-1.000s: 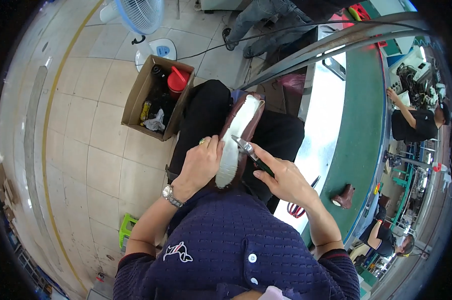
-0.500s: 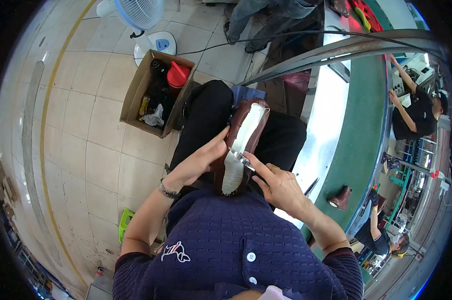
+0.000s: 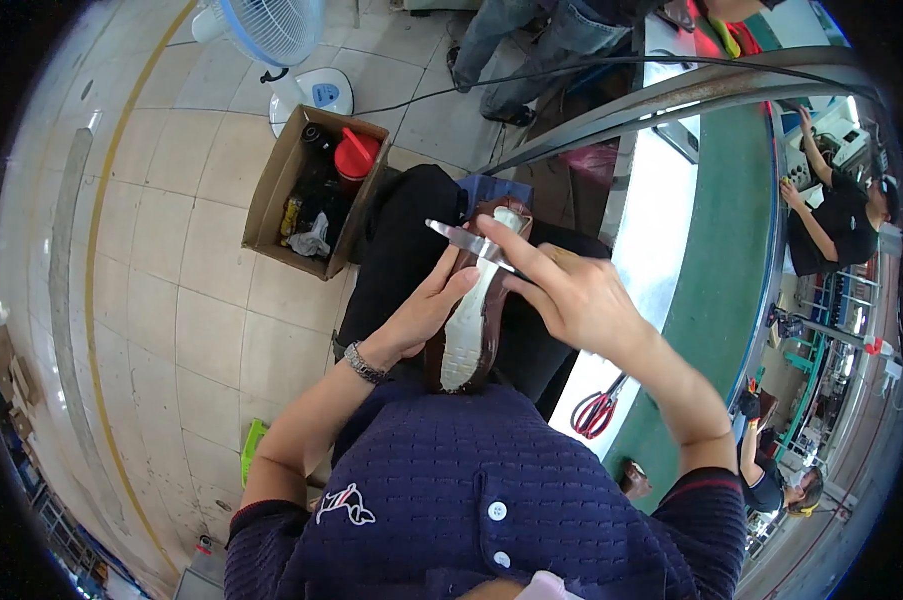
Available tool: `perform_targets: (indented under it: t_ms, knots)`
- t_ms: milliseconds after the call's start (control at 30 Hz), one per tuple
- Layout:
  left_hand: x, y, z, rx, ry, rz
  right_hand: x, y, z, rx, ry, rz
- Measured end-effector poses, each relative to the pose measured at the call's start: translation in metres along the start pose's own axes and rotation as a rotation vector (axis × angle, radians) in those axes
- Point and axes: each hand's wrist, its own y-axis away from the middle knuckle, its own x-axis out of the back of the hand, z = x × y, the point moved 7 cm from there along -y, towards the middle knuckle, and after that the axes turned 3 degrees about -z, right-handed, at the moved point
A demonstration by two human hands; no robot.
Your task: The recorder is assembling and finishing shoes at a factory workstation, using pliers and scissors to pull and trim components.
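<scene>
A brown leather shoe (image 3: 493, 300) lies on my lap with its whitish underside facing up. My left hand (image 3: 426, 312) grips its left side, the thumb resting on the edge of the underside. A flat metal knife (image 3: 459, 238) is in my right hand (image 3: 581, 300), index finger stretched along it. Its blade crosses the far part of the shoe and its tip sticks out past the left side. Whether the blade touches the underside I cannot tell.
Red-handled scissors (image 3: 593, 412) lie on the shiny metal ledge (image 3: 643, 215) beside the green belt (image 3: 723, 210). Another brown shoe (image 3: 633, 478) is on the belt. A cardboard box (image 3: 261, 225) and a fan (image 3: 276, 30) stand left. Co-workers (image 3: 836, 225) are at the right.
My right hand has moved the knife from mid-shoe toward the far end and turned the blade outward to the left. The scissors have come into sight. The shoe on the belt has shifted nearer.
</scene>
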Motion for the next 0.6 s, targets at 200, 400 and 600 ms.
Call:
perform_targets:
  t_ms: [200,400,600]
  knots:
    - [0.006,0.000,-0.003,-0.002,-0.086,0.030,-0.016,-0.005,0.022,-0.065,0.344,-0.198]
    - [0.000,0.001,0.003,0.051,-0.056,-0.013,-0.049,0.007,0.031,-0.158,0.232,-0.213]
    - [0.005,0.000,0.002,0.019,-0.024,-0.031,-0.038,0.015,0.011,-0.061,0.082,-0.050]
